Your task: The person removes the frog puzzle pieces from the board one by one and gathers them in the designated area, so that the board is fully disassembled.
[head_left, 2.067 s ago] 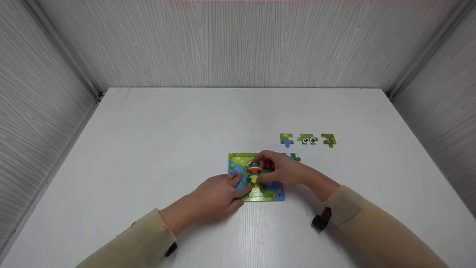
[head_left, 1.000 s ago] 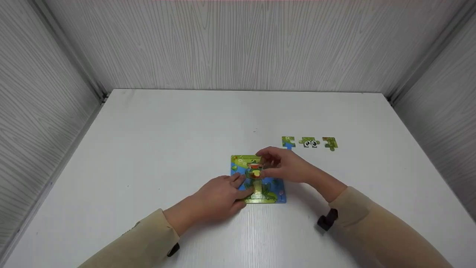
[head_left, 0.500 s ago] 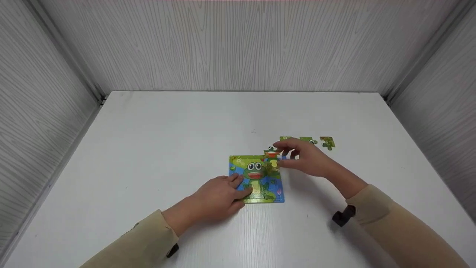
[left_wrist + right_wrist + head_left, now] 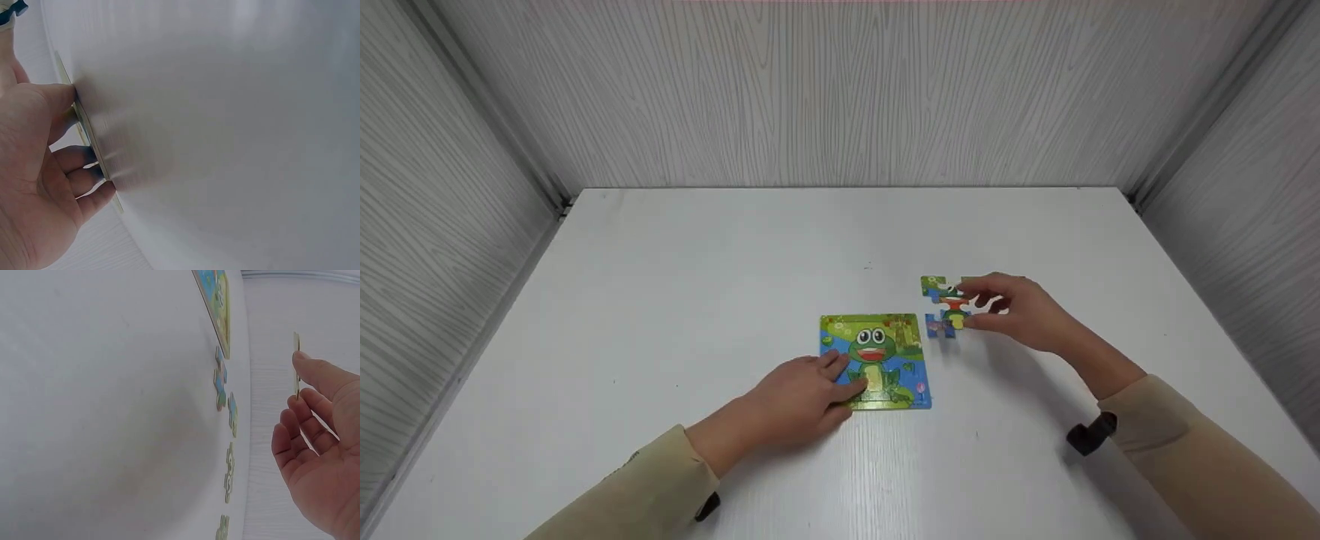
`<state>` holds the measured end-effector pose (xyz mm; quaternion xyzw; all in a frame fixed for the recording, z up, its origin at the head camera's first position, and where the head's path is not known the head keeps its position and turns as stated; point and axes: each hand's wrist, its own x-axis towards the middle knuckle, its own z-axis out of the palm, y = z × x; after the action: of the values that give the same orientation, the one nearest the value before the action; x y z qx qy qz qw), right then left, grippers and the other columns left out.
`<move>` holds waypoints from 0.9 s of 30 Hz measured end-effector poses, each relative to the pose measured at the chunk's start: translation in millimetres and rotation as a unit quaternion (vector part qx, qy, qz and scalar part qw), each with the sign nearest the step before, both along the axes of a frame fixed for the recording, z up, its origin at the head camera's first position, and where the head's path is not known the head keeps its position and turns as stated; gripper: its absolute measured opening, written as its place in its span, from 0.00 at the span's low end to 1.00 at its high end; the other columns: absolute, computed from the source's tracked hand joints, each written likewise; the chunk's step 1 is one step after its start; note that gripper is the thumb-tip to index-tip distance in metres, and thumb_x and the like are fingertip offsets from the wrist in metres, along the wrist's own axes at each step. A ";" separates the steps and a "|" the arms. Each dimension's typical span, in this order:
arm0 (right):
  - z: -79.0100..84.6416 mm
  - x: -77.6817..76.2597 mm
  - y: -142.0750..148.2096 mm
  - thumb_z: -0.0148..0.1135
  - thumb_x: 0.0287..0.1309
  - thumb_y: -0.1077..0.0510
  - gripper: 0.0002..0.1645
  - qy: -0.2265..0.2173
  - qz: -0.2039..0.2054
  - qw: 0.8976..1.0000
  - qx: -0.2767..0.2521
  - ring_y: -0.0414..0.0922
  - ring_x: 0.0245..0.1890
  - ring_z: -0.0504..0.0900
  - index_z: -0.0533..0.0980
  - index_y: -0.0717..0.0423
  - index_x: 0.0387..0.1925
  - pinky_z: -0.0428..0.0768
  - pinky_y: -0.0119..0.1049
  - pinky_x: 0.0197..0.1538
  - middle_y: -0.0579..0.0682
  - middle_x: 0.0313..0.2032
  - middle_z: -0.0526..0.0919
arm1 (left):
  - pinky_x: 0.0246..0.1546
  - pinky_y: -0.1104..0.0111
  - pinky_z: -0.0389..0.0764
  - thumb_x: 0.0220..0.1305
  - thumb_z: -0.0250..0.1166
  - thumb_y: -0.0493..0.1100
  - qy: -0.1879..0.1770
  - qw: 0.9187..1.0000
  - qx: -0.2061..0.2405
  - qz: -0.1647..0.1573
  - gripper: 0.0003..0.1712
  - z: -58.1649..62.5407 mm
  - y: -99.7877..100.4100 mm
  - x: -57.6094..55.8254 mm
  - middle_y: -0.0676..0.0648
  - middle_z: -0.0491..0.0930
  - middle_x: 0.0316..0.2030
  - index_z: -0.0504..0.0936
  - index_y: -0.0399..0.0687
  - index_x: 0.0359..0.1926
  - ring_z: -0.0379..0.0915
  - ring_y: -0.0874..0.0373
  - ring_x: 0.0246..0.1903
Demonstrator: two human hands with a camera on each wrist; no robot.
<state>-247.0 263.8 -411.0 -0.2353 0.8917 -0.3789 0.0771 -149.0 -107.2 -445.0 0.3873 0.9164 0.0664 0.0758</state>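
A square frog puzzle board point(image 4: 911, 367) lies flat on the table. My left hand point(image 4: 802, 397) rests on its left side, fingertips on the printed face; in the left wrist view the fingers point(image 4: 84, 180) and thumb meet the board's edge. My right hand point(image 4: 1020, 311) pinches a puzzle piece point(image 4: 955, 310) showing part of the frog, held up between thumb and fingertips. The right wrist view shows that puzzle piece point(image 4: 296, 363) edge-on, apart from the table. Below it in the head view, a blue puzzle piece point(image 4: 936, 327) is partly covered.
A green and blue corner puzzle piece point(image 4: 932, 283) lies on the table behind the board. The right wrist view shows a row of loose pieces, among them an eyes piece point(image 4: 229, 472). My right hand hides several of them in the head view. Pale panels point(image 4: 840, 90) stand behind the table.
My right hand has lifted the frog piece off the board and carried it to the right, over the loose pieces. The board's printed frog is uncovered. My left hand has stayed in place.
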 end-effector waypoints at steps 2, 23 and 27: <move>-1.1 -0.1 6.8 0.76 0.65 0.54 0.31 -0.005 -0.008 1.000 0.002 0.57 0.56 0.79 0.80 0.50 0.68 0.79 0.34 0.54 0.48 0.59 0.85 | 0.73 0.51 0.69 0.82 0.54 0.53 0.003 1.000 -0.001 0.001 0.26 -1.2 -0.2 0.0 0.34 0.69 0.74 0.78 0.56 0.74 0.63 0.42 0.76; -15.6 -4.2 52.5 0.75 0.66 0.49 0.32 -0.053 -0.071 0.995 0.047 0.52 0.57 0.79 0.79 0.51 0.68 0.78 0.37 0.53 0.53 0.61 0.82 | 0.74 0.51 0.67 0.83 0.52 0.55 -0.006 1.000 -0.009 0.010 0.27 -1.0 0.9 1.0 0.37 0.67 0.76 0.76 0.58 0.76 0.61 0.43 0.77; -22.1 -5.6 54.5 0.75 0.66 0.53 0.30 -0.063 -0.078 0.994 0.050 0.52 0.56 0.78 0.80 0.51 0.67 0.80 0.37 0.53 0.53 0.59 0.83 | 0.74 0.51 0.68 0.83 0.53 0.54 -0.003 1.000 -0.007 0.007 0.27 -1.5 0.4 0.6 0.36 0.68 0.75 0.76 0.57 0.75 0.62 0.43 0.77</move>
<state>-252.6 318.3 -433.1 -0.1370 0.9186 -0.3526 0.1147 -148.4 -106.8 -446.5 0.3800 0.9194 0.0620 0.0804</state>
